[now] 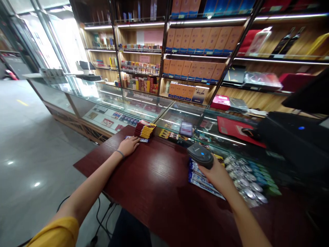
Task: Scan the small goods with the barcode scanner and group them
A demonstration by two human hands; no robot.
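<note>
My left hand (130, 146) lies flat with fingers stretched out. Its fingertips rest on a blue-and-white packet (144, 140) at the far left of the dark red table. Right behind this packet is a stack of red and yellow packets (145, 130). My right hand (217, 173) is wrapped round a black barcode scanner (197, 153) with a lit blue light. Under the scanner and hand lie several blue-and-white packets (202, 181), partly covered. To the right of that hand stand rows of cans (246, 178), silver-topped, with blue and green ones beside them.
A glass display counter (123, 99) runs behind the table (154, 178). On it lie a red mat (235, 130) and a computer mouse (248, 132). A dark monitor-like device (290, 137) stands at right. Shelves of boxes (200, 41) line the wall. Cables (102, 219) hang below the table.
</note>
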